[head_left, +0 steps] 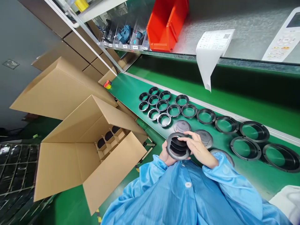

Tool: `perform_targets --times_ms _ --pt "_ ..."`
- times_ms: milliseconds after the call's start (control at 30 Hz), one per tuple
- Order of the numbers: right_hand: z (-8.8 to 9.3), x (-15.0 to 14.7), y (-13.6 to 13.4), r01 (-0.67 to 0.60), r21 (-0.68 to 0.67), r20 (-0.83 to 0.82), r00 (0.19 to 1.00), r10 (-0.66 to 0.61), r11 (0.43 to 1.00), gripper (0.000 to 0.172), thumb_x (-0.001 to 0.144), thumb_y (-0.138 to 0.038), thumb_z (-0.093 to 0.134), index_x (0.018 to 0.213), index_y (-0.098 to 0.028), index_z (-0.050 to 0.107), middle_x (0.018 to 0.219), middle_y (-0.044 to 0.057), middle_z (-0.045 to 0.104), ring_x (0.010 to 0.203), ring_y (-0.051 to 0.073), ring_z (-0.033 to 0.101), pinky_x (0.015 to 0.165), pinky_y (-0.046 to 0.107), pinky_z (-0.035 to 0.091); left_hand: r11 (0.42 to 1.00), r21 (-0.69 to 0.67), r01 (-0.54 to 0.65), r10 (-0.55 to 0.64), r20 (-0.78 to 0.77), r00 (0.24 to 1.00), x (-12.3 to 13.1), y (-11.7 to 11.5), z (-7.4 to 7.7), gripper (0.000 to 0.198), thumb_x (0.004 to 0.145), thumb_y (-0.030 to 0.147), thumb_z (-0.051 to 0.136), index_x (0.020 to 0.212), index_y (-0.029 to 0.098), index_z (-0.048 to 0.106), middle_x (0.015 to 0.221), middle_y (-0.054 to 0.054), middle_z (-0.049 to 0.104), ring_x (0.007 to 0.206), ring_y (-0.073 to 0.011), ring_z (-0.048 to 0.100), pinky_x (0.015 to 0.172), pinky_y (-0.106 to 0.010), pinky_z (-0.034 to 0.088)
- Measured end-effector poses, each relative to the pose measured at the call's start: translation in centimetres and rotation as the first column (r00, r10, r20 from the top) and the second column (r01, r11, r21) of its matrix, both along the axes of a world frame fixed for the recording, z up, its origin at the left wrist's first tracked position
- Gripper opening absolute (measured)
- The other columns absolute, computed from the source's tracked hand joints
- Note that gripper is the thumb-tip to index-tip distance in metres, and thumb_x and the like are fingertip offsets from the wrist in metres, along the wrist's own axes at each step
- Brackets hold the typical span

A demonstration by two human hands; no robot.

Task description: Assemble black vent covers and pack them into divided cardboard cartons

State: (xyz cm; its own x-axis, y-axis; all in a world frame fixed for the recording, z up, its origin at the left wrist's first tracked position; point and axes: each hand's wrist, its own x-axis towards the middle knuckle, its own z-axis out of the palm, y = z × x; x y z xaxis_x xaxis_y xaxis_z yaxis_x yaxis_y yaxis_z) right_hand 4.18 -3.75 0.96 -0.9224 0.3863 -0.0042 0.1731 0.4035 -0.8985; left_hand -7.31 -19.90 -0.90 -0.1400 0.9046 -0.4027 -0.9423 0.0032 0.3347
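A round black air vent [172,150] with open slats is held close to my body, its face turned up. My left hand [166,156] is closed around its left and lower rim. From the right, my right hand [198,148] grips the vent's edge, with fingertips reaching over the rim onto the slats. Just beyond the hands, round grey-black vents with closed faces lie on the green bench: one disc [182,126] behind the held vent, another disc [204,138] by my right hand. A third disc [223,155] is partly covered by my right sleeve.
Several black rings [206,116] stand along the green bench [150,82]. An open cardboard box [63,162] with dividers and dark round parts is at left. Above the bench, a metal shelf [246,31] carries a red bin [161,31] and a hanging paper slip [207,59].
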Motion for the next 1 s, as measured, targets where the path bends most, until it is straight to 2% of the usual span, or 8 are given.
perform_targets --times_ms 100,267,367,633,767,867,933,1000 --pt "0.1 0.6 -0.2 -0.007 -0.082 0.014 1.000 0.008 0.997 0.054 0.102 -0.055 0.026 0.120 -0.031 0.071 0.139 0.009 0.049 0.127 0.027 0.048 0.109 0.050 0.046 1.000 0.010 0.006 -0.005 -0.039 0.999 0.6 0.0 0.6 0.094 0.071 0.069 0.070 0.151 0.032 0.035 0.153 -0.016 0.043 0.138 -0.0452 0.041 0.109 -0.070 0.027" --pt "-0.4 1.7 -1.0 0.007 0.113 -0.059 0.998 0.000 0.994 0.048 0.101 -0.052 0.034 0.114 -0.030 0.075 0.137 0.009 0.053 0.134 0.030 0.038 0.116 0.055 0.034 0.998 -0.003 -0.069 0.068 -0.123 0.990 1.7 0.4 1.2 0.086 0.073 0.062 0.072 0.144 0.021 0.047 0.139 -0.017 0.057 0.135 -0.0411 0.046 0.113 -0.061 0.030" --pt "-0.6 2.1 -1.1 0.007 0.109 -0.039 0.999 -0.003 0.994 0.051 0.102 -0.051 0.030 0.110 -0.030 0.076 0.135 0.009 0.055 0.134 0.030 0.038 0.116 0.055 0.034 0.998 -0.049 -0.047 0.039 -0.145 0.989 2.4 0.4 1.3 0.080 0.076 0.060 0.069 0.139 0.014 0.052 0.127 -0.020 0.065 0.131 -0.0421 0.049 0.113 -0.061 0.031" --pt "0.2 2.0 -1.5 -0.011 -0.225 -0.022 1.000 0.006 0.974 0.058 0.100 -0.061 0.029 0.105 -0.028 0.077 0.140 0.007 0.053 0.135 0.029 0.040 0.112 0.053 0.041 0.999 -0.025 -0.048 0.046 -0.059 0.997 3.0 -0.8 0.4 0.099 0.069 0.072 0.070 0.148 0.022 0.040 0.139 -0.020 0.057 0.130 -0.0439 0.050 0.109 -0.066 0.029" --pt "0.4 1.7 -1.5 0.070 -0.526 0.023 0.997 -0.068 0.847 0.065 0.099 -0.065 0.027 0.101 -0.027 0.079 0.142 0.005 0.054 0.121 0.027 0.057 0.104 0.045 0.051 0.998 -0.038 0.041 -0.041 -0.012 0.999 2.6 -1.3 -0.4 0.107 0.067 0.081 0.065 0.149 0.018 0.038 0.138 -0.026 0.056 0.124 -0.0488 0.054 0.105 -0.071 0.027" --pt "0.1 1.2 -1.6 0.154 -0.609 0.060 0.987 -0.149 0.778 0.068 0.098 -0.067 0.026 0.096 -0.025 0.080 0.139 0.006 0.058 0.120 0.027 0.060 0.103 0.041 0.052 0.997 -0.015 0.076 -0.076 0.014 0.997 1.6 -1.1 -0.8 0.110 0.064 0.085 0.062 0.147 0.016 0.041 0.140 -0.027 0.054 0.121 -0.0498 0.055 0.105 -0.070 0.028" --pt "-0.3 0.7 -1.9 0.169 -0.559 0.054 0.984 -0.168 0.812 0.071 0.101 -0.062 0.018 0.105 -0.025 0.078 0.141 0.007 0.057 0.126 0.026 0.056 0.105 0.042 0.050 0.996 -0.007 0.090 -0.090 0.050 0.995 0.6 -0.8 -0.9 0.110 0.065 0.087 0.059 0.144 0.012 0.045 0.138 -0.027 0.055 0.121 -0.0488 0.056 0.105 -0.067 0.029" --pt "-1.0 0.1 -2.6 0.088 -0.398 0.015 0.996 -0.090 0.913 0.064 0.101 -0.061 0.021 0.125 -0.027 0.069 0.146 0.007 0.053 0.133 0.028 0.050 0.107 0.046 0.048 0.998 -0.030 0.060 -0.056 0.109 0.992 -0.6 -0.5 -0.9 0.106 0.068 0.089 0.052 0.139 0.011 0.051 0.135 -0.025 0.059 0.123 -0.0460 0.055 0.107 -0.062 0.031"
